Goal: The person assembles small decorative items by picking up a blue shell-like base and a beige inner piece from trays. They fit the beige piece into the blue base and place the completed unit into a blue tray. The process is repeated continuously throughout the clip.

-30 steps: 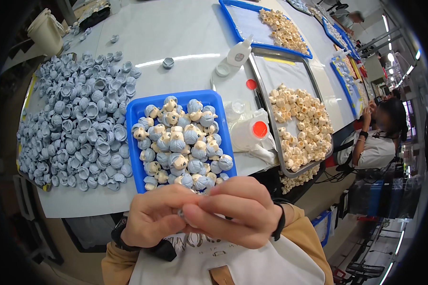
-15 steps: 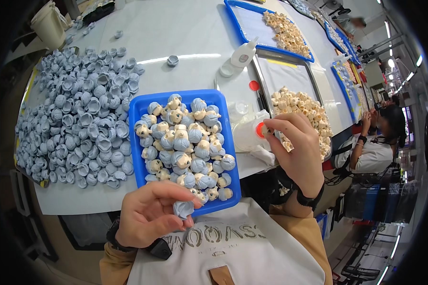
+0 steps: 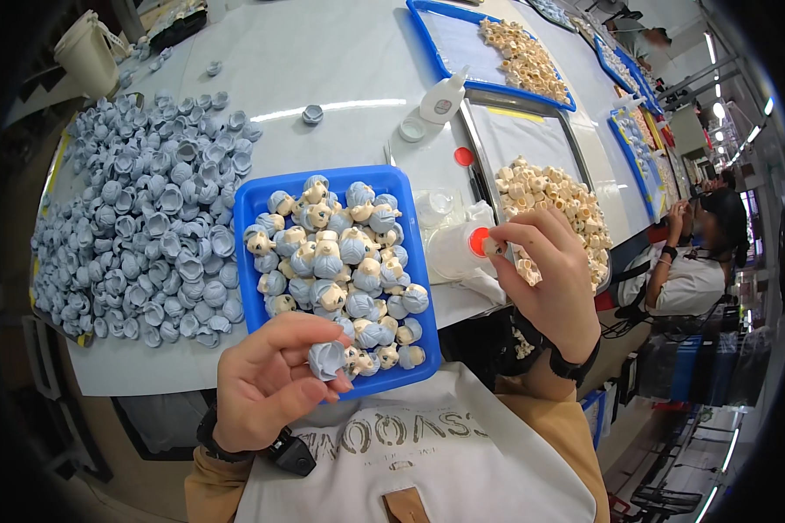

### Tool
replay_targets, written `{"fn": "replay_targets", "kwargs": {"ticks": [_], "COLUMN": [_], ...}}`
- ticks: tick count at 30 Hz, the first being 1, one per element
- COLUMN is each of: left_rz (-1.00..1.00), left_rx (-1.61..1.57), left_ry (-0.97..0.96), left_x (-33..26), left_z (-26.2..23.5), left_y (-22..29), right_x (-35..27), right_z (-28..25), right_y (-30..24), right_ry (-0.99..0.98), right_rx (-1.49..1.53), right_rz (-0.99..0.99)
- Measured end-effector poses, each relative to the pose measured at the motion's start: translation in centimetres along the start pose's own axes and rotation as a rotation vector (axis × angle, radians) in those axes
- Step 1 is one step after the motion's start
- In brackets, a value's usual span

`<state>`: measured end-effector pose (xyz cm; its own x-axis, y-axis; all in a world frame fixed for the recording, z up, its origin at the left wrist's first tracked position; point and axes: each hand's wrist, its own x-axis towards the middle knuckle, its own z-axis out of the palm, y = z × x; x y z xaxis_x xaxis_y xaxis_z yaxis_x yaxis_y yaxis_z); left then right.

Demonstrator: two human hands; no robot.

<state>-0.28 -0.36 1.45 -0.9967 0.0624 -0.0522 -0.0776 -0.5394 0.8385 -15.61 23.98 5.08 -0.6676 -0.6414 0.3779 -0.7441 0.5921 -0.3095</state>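
Observation:
My left hand (image 3: 262, 375) is closed around a hollow blue-grey doll hair piece (image 3: 326, 359), holding it over the near left corner of a blue tray (image 3: 246, 218). Several small doll heads (image 3: 327, 267) with cream faces and blue-grey hair fill that tray. To the right, my right hand (image 3: 556, 283) pinches a small cream doll face piece (image 3: 495, 247) between thumb and fingertips; part of an eye shows on it. Just beside those fingertips, a clear container (image 3: 452, 253) bears a red disc (image 3: 479, 241). The two held pieces are well apart.
A large heap of blue-grey hair pieces (image 3: 161, 218) lies at left. Cream face pieces (image 3: 554, 205) lie in a metal tray behind my right hand. A white squeeze bottle (image 3: 442, 98) stands farther back, near another blue tray (image 3: 445, 65). A person (image 3: 693, 261) sits at far right.
My left hand has shifted slightly left and up, and the hair piece's hollow now turns more upward. My right hand has moved a little right and down with the face piece.

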Motion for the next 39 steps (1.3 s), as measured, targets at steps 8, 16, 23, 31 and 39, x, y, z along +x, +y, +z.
{"fn": "replay_targets", "kwargs": {"ticks": [8, 16, 23, 31, 39], "left_rz": [-0.002, 0.014, -0.007, -0.039, -0.168], "left_rx": [-0.090, -0.115, -0.117, -0.166, -0.018], "left_ry": [-0.053, -0.090, -0.107, -0.088, -0.031], "left_x": [0.4, 0.8, 0.4, 0.2, 0.4], "left_z": [0.5, 1.0, 0.5, 0.3, 1.2], "left_y": [-0.6, -0.8, -0.9, -1.4, -0.8], "right_x": [-1.8, -0.5, -0.3, -0.7, -0.5], "right_z": [0.4, 2.5, 3.1, 3.4, 4.2], "right_y": [-1.1, -6.3, -6.9, -8.3, -8.5], "right_ry": [0.250, 0.108, 0.013, 0.082, 0.033], "right_rx": [0.291, 0.748, 0.619, 0.438, 0.212], "right_rz": [0.041, -0.339, -0.385, -0.383, -0.320]}}
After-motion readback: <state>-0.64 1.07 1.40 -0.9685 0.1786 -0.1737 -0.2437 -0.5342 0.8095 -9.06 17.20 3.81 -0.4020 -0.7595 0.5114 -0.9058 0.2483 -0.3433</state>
